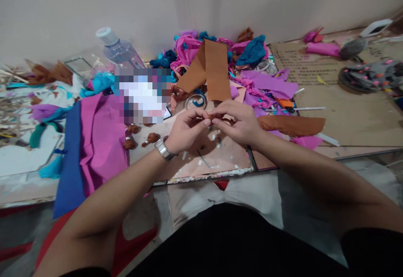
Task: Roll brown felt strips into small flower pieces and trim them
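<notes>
Between my fingertips, over the table's front part, is a small twisted piece of brown crepe paper (210, 117). My left hand (188, 128), with a metal watch at its wrist, pinches it from the left. My right hand (241, 119) pinches it from the right, and part of the brown strip shows under those fingers. Left of my hands lie several small brown crepe paper balls (153, 137), some with white bits on them. Just beyond my hands a folded brown paper strip (217, 69) leans over a heap of crumpled paper.
A clear bottle (121, 52) with a white cap stands at back left. Pink crepe paper (103, 130) and a blue sheet (73, 159) hang over the front edge. Brown cardboard (315, 96) lies right, with a dark decorated object (371, 75) on it. A blurred bright screen (143, 96) sits left.
</notes>
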Tool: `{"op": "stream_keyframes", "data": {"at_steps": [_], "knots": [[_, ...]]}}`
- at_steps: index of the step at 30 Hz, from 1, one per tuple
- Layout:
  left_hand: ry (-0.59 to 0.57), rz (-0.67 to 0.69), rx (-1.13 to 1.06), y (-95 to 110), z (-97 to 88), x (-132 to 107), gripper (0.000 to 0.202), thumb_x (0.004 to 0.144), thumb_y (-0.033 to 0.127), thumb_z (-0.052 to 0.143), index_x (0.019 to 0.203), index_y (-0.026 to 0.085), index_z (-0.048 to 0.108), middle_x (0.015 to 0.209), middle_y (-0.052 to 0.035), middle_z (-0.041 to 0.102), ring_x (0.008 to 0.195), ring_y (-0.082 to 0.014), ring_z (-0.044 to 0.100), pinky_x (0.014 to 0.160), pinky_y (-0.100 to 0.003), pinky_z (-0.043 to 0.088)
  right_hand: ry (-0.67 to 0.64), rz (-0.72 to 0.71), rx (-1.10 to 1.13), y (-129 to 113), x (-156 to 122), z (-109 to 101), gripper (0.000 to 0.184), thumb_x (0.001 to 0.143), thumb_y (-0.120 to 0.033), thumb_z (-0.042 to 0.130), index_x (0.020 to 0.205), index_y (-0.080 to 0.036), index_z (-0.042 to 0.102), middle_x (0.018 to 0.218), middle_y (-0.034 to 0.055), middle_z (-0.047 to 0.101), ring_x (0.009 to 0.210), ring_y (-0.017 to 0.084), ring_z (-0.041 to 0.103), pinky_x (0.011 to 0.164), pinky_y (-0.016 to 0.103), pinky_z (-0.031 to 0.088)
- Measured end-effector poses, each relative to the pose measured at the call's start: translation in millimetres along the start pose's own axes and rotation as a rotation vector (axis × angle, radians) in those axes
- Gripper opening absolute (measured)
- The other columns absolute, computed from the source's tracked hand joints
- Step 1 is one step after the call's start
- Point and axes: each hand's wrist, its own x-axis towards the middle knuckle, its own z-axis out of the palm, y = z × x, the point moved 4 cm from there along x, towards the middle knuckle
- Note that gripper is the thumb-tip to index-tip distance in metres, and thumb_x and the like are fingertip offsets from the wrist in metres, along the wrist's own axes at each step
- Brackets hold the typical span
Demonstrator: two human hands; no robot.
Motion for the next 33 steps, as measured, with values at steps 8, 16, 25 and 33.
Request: {"op": "stream_keyframes", "data": {"at_steps": [8, 16, 25, 33], "knots": [[0.070, 0.132, 0.185, -1, -3.6, -4, 0.028, 0.091, 0.042, 0.080, 0.107, 0.021, 0.074, 0.103, -0.0068, 0.074, 0.094, -0.0182, 0.070, 0.089, -0.034, 0.057, 0.015, 0.015, -0.027, 1, 0, 0, 0.005, 0.095, -0.028, 0.072, 0.096, -0.024, 0.074, 0.088, 0.0021, 0.078, 0.080, 0.017, 0.071, 0.076, 0.033, 0.056], [0.112, 0.217, 0.275, 8, -3.9, -5, 0.020, 0.093, 0.040, 0.079, 0.098, 0.021, 0.076, 0.095, -0.0061, 0.075, 0.089, -0.0180, 0.067, 0.084, -0.034, 0.055, 0.020, 0.040, -0.025, 3, -2, 1, 0.009, 0.095, -0.033, 0.072, 0.096, -0.024, 0.074, 0.087, 0.0017, 0.078, 0.078, 0.017, 0.070, 0.074, 0.032, 0.056], [0.092, 0.293, 0.350, 13, -5.7, -5, 0.015, 0.097, 0.037, 0.075, 0.100, 0.025, 0.082, 0.102, -0.0069, 0.081, 0.098, -0.0214, 0.072, 0.095, -0.041, 0.056, 0.025, 0.034, -0.044, 4, -3, 2, 0.014, 0.094, -0.036, 0.075, 0.091, -0.023, 0.072, 0.085, 0.0014, 0.076, 0.078, 0.017, 0.069, 0.074, 0.032, 0.053], [0.070, 0.112, 0.263, -1, -6.5, -3, 0.026, 0.095, 0.046, 0.076, 0.102, 0.021, 0.080, 0.098, -0.0067, 0.080, 0.090, -0.0188, 0.072, 0.085, -0.033, 0.057, -0.005, 0.024, -0.069, 7, -4, 3, 0.024, 0.097, -0.044, 0.074, 0.086, -0.023, 0.073, 0.082, 0.0021, 0.078, 0.075, 0.017, 0.068, 0.073, 0.033, 0.051]]}}
